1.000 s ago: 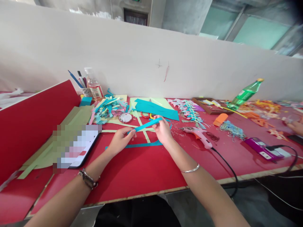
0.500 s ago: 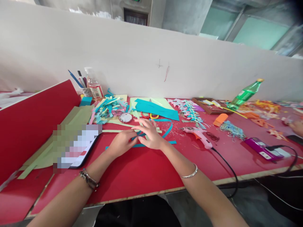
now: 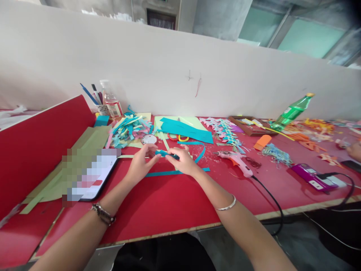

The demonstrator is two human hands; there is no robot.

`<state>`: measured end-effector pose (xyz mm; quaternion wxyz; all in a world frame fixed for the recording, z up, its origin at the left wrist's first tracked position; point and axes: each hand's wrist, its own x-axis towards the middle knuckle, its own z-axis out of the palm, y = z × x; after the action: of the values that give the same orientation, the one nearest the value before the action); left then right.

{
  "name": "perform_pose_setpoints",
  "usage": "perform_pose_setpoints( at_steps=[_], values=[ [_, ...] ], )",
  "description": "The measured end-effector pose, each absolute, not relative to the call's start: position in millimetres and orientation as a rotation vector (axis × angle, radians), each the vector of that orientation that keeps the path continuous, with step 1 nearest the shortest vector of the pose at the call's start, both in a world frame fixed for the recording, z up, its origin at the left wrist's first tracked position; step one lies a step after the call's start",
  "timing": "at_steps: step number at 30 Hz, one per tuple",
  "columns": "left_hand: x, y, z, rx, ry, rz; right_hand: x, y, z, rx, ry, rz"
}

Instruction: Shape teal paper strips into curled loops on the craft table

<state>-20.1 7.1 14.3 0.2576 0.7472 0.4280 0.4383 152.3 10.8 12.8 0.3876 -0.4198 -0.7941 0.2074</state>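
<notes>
Pinching a blue strip point(image 3: 167, 153) between left hand point(image 3: 140, 164) and right hand point(image 3: 184, 162), fingertips pressed together, glue gun point(image 3: 236, 160) right of them, red worktop point(image 3: 169, 203) beneath

Noted pink glue gun point(image 3: 235, 160) right of scissors point(image 3: 178, 138); green bottle point(image 3: 291, 111) far right; paper scraps point(image 3: 128, 130), pen cup point(image 3: 101, 108) left.

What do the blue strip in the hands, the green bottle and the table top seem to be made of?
Blue strip: likely matte coloured paper; it is thin and bends between the left hand and right hand.
Green bottle: probably clear-tinted plastic, glossy, with a yellow cap.
Table top: a dull red covering, perhaps felt or paper, over a pale board that shows at the front edge.
</notes>
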Motion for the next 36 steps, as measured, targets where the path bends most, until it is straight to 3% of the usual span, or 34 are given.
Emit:
perform_pose_setpoints(
  at_steps=[6, 17, 36],
  values=[
    [-19.2, 7.0, 18.8, 1.912, 1.183, 1.054, 152.2, 13.4, 9.4, -1.044, -1.970, 0.598],
    [-17.4, 5.4, 19.0, 1.911, 1.292, 1.134, 149.2, 10.5, 9.6, -1.051, -2.078, 0.457],
    [-20.8, 5.6, 20.4, 1.828, 1.324, 1.100, 150.1, 13.6, 7.9, -1.061, -1.888, 0.497]
  ],
)
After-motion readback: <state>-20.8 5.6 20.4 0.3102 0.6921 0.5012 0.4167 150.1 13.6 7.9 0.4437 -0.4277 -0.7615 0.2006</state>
